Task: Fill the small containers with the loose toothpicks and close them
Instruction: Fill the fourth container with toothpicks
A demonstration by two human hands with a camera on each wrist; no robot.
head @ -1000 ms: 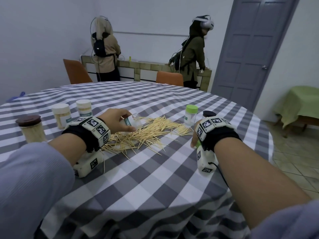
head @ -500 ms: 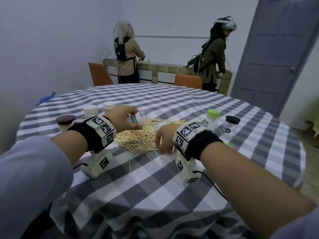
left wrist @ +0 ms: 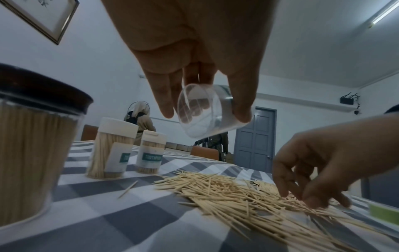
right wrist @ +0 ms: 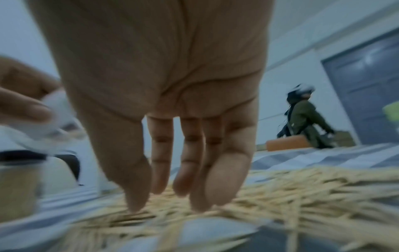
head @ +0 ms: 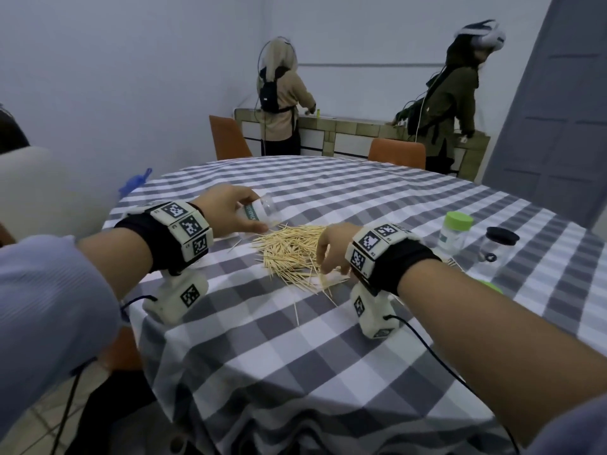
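Note:
My left hand grips a small clear container without a lid, tilted on its side just above the left edge of the loose toothpick pile. In the left wrist view the container looks empty, pinched between thumb and fingers of the left hand. My right hand reaches down onto the pile's right side. Its fingertips touch the toothpicks, thumb and fingers apart, nothing plainly pinched. From the left wrist the right hand shows over the toothpicks.
A green-lidded container and a black-lidded clear jar stand right of the pile, with a loose green lid by my right wrist. A brown-lidded full jar and two white-lidded full containers stand left. Two people work at the far counter.
My right hand moved left from beside the green-lidded container onto the toothpick pile. My left hand lifted the clear container slightly. The head view swung left.

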